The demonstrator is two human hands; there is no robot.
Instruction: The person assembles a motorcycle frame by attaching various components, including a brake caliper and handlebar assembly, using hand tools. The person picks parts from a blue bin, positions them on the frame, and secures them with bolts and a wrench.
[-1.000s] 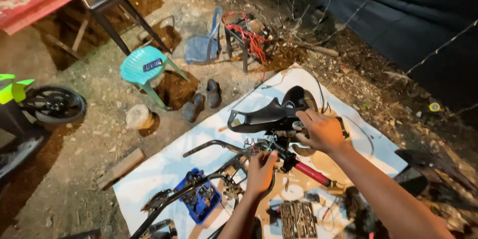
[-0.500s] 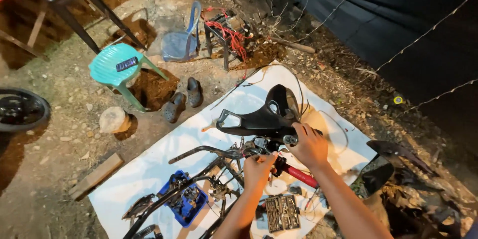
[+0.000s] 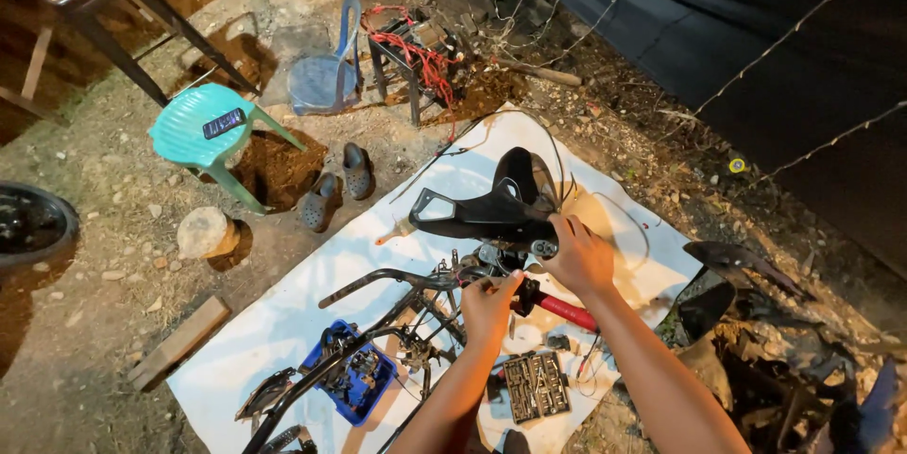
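Head view: two hands at work on a motorbike handlebar assembly over a white sheet.

The right hand (image 3: 578, 256) has its grip wrapped around the black handlebar cover (image 3: 491, 208); the left hand (image 3: 489, 301) pinches a small part at the handlebar (image 3: 397, 277), just below that cover, beside the red-handled tool (image 3: 562, 308). The white sheet (image 3: 283, 322) also carries a blue tray (image 3: 354, 383) and a socket set (image 3: 534, 385). A green stool (image 3: 203, 128) stands well apart.

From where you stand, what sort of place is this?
Probably an outdoor dirt yard used for repairs at night: a white ground sheet on bare earth, black handlebars, an open socket set and a turquoise plastic stool.
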